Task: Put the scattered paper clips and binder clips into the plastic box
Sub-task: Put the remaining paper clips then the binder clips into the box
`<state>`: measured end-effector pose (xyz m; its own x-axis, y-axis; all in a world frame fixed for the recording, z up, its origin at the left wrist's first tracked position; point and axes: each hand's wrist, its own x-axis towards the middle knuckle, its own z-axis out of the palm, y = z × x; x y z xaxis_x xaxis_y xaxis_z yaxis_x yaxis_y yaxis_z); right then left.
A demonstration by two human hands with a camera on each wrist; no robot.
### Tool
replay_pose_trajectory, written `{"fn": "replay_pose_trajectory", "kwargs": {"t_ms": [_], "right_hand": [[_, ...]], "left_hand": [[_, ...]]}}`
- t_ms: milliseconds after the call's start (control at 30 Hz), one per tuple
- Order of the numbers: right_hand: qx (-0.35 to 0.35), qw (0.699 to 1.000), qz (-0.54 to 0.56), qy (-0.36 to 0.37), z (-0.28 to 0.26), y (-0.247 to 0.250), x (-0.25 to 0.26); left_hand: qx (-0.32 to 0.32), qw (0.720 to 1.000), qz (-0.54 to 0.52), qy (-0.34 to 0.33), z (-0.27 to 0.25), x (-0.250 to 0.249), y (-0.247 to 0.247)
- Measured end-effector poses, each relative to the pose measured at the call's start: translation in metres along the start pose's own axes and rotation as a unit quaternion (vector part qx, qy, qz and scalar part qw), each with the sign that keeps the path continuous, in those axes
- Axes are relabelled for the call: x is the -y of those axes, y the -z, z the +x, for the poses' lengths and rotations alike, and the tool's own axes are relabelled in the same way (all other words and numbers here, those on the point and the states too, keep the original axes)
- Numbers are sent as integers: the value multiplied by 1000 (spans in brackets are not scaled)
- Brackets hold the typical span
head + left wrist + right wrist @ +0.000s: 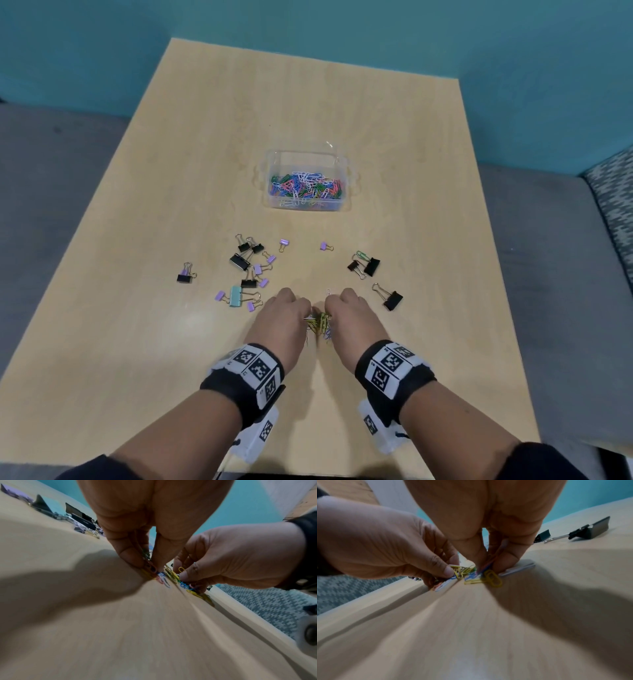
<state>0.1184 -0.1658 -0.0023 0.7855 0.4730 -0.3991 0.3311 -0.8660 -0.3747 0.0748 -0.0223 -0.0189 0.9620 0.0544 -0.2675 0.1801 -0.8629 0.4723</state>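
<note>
Both grips closed on one small heap of paper clips (320,322): left hand (286,317) and right hand (352,315) pinch it from opp. sides, fingertips down on the surface (342,102), probably to gather it for one lift. Clips tangled, no common long axis. Beyond grip: binder clips (246,267) scattered; farther, plastic box (272,198), part-filled.

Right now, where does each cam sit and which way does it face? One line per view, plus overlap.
Head: worn on the head, looking forward and down at the table; shows both forearms, wristbands, left hand and right hand, the plastic box beyond.
Left wrist: under the left wrist, low over the table, looking along the left hand's fingers; the right hand enters from the right.
Right wrist: mirrored, looking along the right hand's fingers; the left hand enters from the left.
Shared: all three see both hands pinching the paper clips.
</note>
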Motion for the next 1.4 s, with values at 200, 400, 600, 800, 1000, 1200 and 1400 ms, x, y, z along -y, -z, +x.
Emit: {"fn": "replay_pose_trajectory", "kwargs": {"t_ms": [200, 400, 600, 800, 1000, 1200, 1400], "right_hand": [[22, 991, 115, -66, 4, 5, -9], [81, 934, 322, -132, 5, 20, -21], [112, 884, 433, -134, 23, 50, -28], [-1, 897, 436, -74, 91, 113, -15], [-120, 916, 377, -65, 164, 165, 0], [-88, 967, 225, -75, 184, 161, 4], [-85, 987, 135, -13, 100, 114, -8]], "left_hand": [[42, 998, -24, 26, 2, 1, 8], [100, 935, -298, 165, 0, 5, 26], [109, 822, -506, 239, 25, 12, 59], [6, 819, -540, 195, 102, 7, 118], [-104, 878, -445, 143, 174, -1, 159], [-95, 931, -331, 124, 187, 1, 144], [-108, 951, -276, 93, 117, 12, 121]]}}
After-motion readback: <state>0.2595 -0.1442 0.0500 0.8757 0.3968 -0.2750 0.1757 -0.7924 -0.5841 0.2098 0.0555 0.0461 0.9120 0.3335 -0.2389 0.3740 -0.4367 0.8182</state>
